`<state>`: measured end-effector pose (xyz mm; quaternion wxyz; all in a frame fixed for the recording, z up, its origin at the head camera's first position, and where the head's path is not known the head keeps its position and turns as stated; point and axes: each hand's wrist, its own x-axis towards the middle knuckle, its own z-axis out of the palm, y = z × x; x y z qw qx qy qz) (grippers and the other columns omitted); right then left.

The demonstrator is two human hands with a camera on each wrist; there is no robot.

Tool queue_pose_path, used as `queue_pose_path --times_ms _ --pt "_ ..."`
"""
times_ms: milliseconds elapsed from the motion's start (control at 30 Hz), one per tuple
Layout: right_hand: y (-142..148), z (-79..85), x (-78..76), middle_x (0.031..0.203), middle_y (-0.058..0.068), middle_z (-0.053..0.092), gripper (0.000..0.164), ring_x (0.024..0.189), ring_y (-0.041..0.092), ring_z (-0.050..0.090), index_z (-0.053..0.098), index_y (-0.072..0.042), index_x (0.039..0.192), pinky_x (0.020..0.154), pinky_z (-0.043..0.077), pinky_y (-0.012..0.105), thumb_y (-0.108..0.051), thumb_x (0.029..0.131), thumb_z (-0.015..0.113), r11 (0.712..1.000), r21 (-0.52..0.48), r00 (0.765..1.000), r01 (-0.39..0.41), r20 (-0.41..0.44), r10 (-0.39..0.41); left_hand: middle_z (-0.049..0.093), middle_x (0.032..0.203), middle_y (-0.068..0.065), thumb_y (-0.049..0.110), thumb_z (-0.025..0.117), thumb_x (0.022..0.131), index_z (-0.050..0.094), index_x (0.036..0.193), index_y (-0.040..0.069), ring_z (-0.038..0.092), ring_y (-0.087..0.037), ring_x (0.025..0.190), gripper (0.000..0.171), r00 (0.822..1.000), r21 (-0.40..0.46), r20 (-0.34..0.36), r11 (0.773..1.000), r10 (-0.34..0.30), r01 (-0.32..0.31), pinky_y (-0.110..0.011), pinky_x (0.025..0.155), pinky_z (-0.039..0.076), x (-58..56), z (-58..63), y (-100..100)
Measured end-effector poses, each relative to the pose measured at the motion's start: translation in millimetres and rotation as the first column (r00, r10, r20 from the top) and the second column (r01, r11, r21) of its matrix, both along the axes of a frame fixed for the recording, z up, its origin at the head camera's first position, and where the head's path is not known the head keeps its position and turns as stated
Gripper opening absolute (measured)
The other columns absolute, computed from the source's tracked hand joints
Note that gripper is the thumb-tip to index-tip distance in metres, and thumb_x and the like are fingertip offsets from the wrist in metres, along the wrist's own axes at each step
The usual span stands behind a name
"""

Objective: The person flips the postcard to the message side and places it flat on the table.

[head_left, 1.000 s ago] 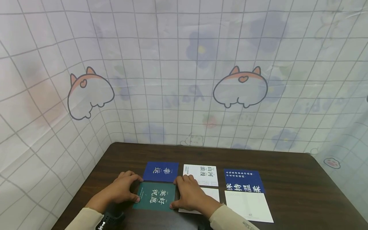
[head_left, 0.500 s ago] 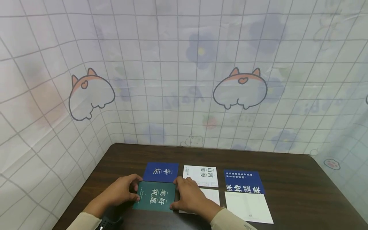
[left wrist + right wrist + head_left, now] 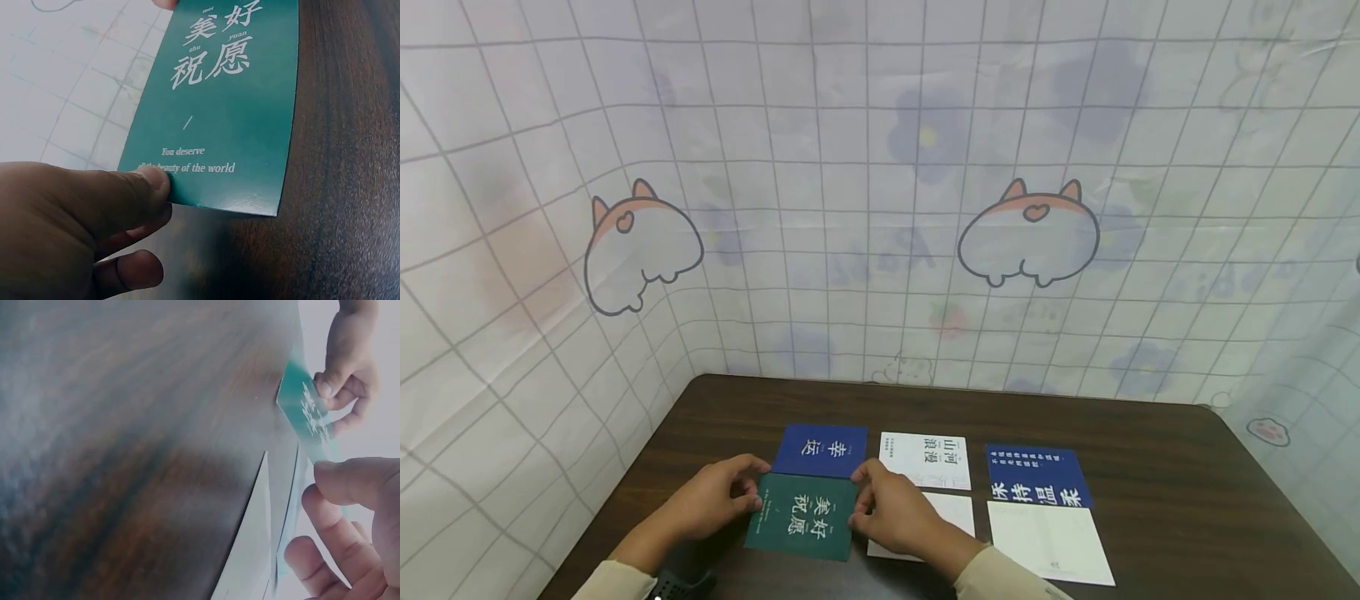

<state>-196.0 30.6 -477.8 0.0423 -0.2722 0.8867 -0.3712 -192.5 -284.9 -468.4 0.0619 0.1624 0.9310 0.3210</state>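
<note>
A green card (image 3: 803, 517) with white Chinese characters is held between both hands, its near edge raised a little off the table. My left hand (image 3: 713, 500) pinches its left edge; in the left wrist view the thumb (image 3: 153, 181) lies on the card's printed face. My right hand (image 3: 898, 510) pinches the right edge between thumb and fingers, as the right wrist view also shows. Just behind the green card lies a blue card (image 3: 820, 450) with white characters. Part of a white card (image 3: 951, 510) shows beneath the right hand.
On the dark wooden table (image 3: 1195, 500), a printed white card (image 3: 925, 460) lies in the back row beside a blue card with large white characters (image 3: 1037, 475). A plain cream card (image 3: 1051, 542) lies at the front right. A grid-patterned curtain (image 3: 880, 208) surrounds the table.
The hands rested at the green card's sides on the table earlier. Now the fingers have curled round its edges, and the card's near side has come up slightly.
</note>
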Motion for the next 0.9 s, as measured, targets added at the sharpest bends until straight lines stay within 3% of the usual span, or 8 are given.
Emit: queue_pose_path --times_ms 200,400,600,767,900 --pt "2.1 2.0 0.6 0.073 -0.018 0.062 0.048 0.063 0.0 0.056 0.053 -0.009 0.122 0.061 0.046 0.024 -0.009 0.082 0.078 0.999 -0.036 1.0 0.017 0.005 -0.017 0.064 0.083 0.012 0.018 0.074 0.096 0.061 0.131 0.011 0.057 -0.009 0.071 0.038 1.0 0.025 0.005 1.0 0.005 -0.005 -0.029 0.065 0.046 -1.9 0.2 1.2" --pt "4.3 3.5 0.3 0.075 -0.017 0.063 0.048 0.064 0.002 0.056 0.055 -0.007 0.124 0.062 0.047 0.026 -0.01 0.083 0.078 0.998 -0.053 0.999 0.046 0.019 -0.045 0.066 0.086 0.01 0.019 0.077 0.094 0.062 0.128 0.012 0.059 -0.013 0.073 0.038 0.997 0.059 0.008 0.996 0.072 -0.072 -0.03 0.063 0.047 -2.8 2.1 3.4" --pt "6.0 3.7 -1.8 0.073 -0.014 0.057 0.014 0.066 0.004 0.049 0.065 -0.013 0.092 0.061 0.042 0.026 -0.012 0.083 0.075 0.998 -0.033 0.998 0.053 -0.04 -0.054 0.067 0.089 0.012 0.017 0.077 0.093 0.063 0.115 0.016 0.061 -0.011 0.083 0.025 0.994 0.042 -0.033 0.993 0.109 -0.107 -0.037 0.076 0.049 -3.1 5.8 5.6" --pt "7.8 4.0 -3.0 0.071 -0.014 0.054 0.009 0.066 0.006 0.044 0.066 -0.018 0.084 0.058 0.038 0.026 -0.014 0.086 0.073 0.998 -0.024 0.996 0.051 -0.068 -0.052 0.067 0.09 0.011 0.018 0.075 0.095 0.063 0.107 0.017 0.062 -0.01 0.088 0.017 0.992 0.04 -0.064 0.994 0.108 -0.106 -0.043 0.081 0.049 -1.6 8.8 5.9" --pt "8.8 4.1 -3.1 0.072 -0.016 0.057 0.011 0.063 0.005 0.044 0.065 -0.018 0.083 0.056 0.036 0.025 -0.013 0.089 0.073 0.998 -0.038 0.997 0.042 -0.067 -0.044 0.064 0.088 0.01 0.018 0.072 0.098 0.063 0.101 0.016 0.06 -0.011 0.083 0.01 0.993 0.042 -0.077 0.996 0.084 -0.081 -0.037 0.075 0.048 -0.6 9.4 5.3"
